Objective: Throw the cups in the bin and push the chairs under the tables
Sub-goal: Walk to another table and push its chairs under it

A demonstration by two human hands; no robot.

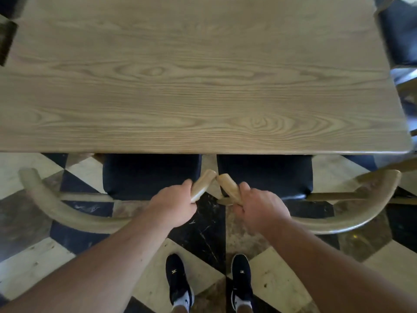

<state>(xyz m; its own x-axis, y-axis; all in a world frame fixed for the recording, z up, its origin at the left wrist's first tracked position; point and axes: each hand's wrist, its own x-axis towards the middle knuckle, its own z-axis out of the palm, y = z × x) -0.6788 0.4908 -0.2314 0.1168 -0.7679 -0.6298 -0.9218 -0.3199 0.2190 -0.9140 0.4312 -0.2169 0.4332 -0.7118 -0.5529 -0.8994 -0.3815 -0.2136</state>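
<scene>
Two wooden chairs with dark seats stand side by side at the near edge of a wide wooden table [203, 75]. The left chair [67, 213] has a curved backrest whose inner end my left hand [174, 205] grips. My right hand [259, 210] grips the inner end of the right chair's [352, 211] curved backrest. The two rail ends nearly touch between my hands. Both dark seats [151, 175] reach partly under the table edge. No cups are in view.
A dark-seated chair [399, 35] stands at the table's far right corner, and a dark shape [6, 39] sits at the far left. The floor [33, 267] is chequered in cream, black and brown tiles. My two dark shoes [178, 281] stand behind the chairs.
</scene>
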